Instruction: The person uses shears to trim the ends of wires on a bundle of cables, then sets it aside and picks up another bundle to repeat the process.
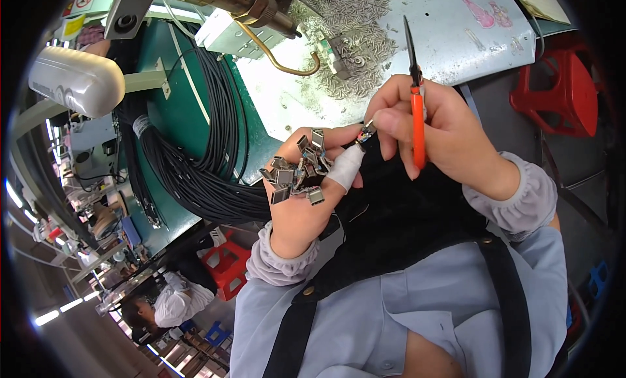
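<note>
My left hand point(303, 218) is closed round a bunch of cable ends, and several silver metal plug connectors point(285, 176) fan out over its back. White tape point(347, 168) wraps its thumb. Between both hands' fingertips is one small connector point(367, 129) with coloured wires showing; my right thumb and forefinger pinch it. The same right hand point(453, 133) also grips slim orange-handled pliers point(418, 120), whose long dark pointed nose stands up away from me. How the cables run inside my left palm is hidden.
Small metal pieces point(352, 58) lie heaped on the pale worktop point(430, 45), below a machine nozzle point(277, 20) and a bent brass tube point(277, 63). Thick black cable coils point(195, 192) cover the green table at left. Red stools point(564, 94) stand beyond; another person point(179, 300) sits lower left.
</note>
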A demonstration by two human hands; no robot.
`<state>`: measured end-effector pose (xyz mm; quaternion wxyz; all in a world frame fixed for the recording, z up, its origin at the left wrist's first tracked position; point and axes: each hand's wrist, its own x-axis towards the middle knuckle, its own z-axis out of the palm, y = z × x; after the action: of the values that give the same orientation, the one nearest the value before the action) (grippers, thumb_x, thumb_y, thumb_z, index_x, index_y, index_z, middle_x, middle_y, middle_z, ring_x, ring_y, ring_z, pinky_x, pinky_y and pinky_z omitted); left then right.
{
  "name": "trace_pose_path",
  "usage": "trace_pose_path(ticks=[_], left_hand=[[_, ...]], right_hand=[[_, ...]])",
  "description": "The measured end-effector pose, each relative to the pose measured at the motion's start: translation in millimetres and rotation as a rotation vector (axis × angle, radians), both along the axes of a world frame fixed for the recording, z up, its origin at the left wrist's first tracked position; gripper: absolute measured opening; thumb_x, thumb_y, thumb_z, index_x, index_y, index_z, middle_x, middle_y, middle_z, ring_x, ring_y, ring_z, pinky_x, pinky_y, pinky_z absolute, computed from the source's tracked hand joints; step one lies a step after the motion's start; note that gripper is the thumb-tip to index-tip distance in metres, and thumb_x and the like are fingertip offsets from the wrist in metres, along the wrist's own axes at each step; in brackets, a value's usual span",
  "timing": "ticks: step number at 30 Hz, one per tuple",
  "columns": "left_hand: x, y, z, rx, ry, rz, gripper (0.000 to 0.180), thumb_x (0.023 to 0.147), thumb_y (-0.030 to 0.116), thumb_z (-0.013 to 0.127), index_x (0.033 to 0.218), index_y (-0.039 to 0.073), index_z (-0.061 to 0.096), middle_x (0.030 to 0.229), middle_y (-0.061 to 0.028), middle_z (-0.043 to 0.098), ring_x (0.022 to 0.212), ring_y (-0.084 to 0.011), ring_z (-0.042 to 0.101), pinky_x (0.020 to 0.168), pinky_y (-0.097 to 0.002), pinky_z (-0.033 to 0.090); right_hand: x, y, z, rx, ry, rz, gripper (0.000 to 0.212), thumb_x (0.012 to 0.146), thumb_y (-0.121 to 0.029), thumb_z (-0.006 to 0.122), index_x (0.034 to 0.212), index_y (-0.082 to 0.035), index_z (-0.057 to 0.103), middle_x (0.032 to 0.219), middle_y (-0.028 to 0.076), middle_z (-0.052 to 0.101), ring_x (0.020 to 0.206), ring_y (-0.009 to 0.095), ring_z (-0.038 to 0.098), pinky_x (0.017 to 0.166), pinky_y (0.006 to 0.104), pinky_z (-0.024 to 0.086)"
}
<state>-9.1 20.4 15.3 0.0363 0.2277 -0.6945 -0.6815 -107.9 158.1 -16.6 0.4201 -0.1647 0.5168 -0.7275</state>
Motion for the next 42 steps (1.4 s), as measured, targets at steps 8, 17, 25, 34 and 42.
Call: trace_pose_path(ticks=[8,17,25,34,42], left_hand=[[3.8,-3.1,-3.4,0.035,0.009,0.023,0.017,0.076,-0.003,0.061,0.092,-0.003,0.058,0.068,-0.0061,0.059,0.055,-0.0064,0.053,0.047,-0.0164,0.038],[7.3,-8.7,-8.7,0.21,0.003,0.047,0.016,0.076,0.0,0.061,0.092,-0.001,0.058,0.065,-0.003,0.055,0.05,-0.0043,0.045,0.044,-0.0167,0.032],[9.4,-12.4,-11.4,0.054,0.021,0.08,0.013,0.074,-0.001,0.063,0.087,0.0,0.061,0.069,-0.0013,0.058,0.057,-0.0052,0.049,0.053,-0.0179,0.039],[7.7,-10.0,-8.9,0.008,-0.007,0.021,0.016,0.072,-0.002,0.065,0.088,-0.001,0.061,0.079,-0.0042,0.062,0.071,-0.0068,0.055,0.065,-0.02,0.043],[-2.2,-11.2,-16.0,0.135,0.032,0.028,0.02,0.078,0.001,0.056,0.097,-0.005,0.055,0.083,-0.0128,0.06,0.071,-0.0159,0.058,0.063,-0.0249,0.045]], right_hand=[[4.4,-3.4,-0.7,-0.071,-0.028,-0.028,0.018,0.087,-0.018,0.051,0.084,0.0,0.05,0.056,0.005,0.053,0.037,0.008,0.044,0.034,0.0175,0.033],[6.7,-6.6,-2.9,-0.057,-0.048,-0.035,0.018,0.086,-0.018,0.053,0.081,-0.001,0.05,0.055,0.004,0.052,0.038,0.008,0.045,0.034,0.0177,0.034],[-9.9,14.8,-8.1,0.27,1.158,-0.188,0.015,0.081,-0.014,0.06,0.076,-0.003,0.05,0.056,0.0,0.051,0.042,0.006,0.046,0.039,0.0185,0.035],[5.0,3.1,0.5,0.098,0.322,-0.105,0.01,0.079,-0.008,0.059,0.076,-0.002,0.051,0.057,-0.001,0.051,0.045,0.005,0.046,0.042,0.0173,0.033],[-2.4,2.7,-13.6,0.243,0.756,-0.491,0.004,0.08,-0.003,0.057,0.082,0.0,0.055,0.057,-0.001,0.05,0.048,0.004,0.046,0.043,0.0163,0.033]])
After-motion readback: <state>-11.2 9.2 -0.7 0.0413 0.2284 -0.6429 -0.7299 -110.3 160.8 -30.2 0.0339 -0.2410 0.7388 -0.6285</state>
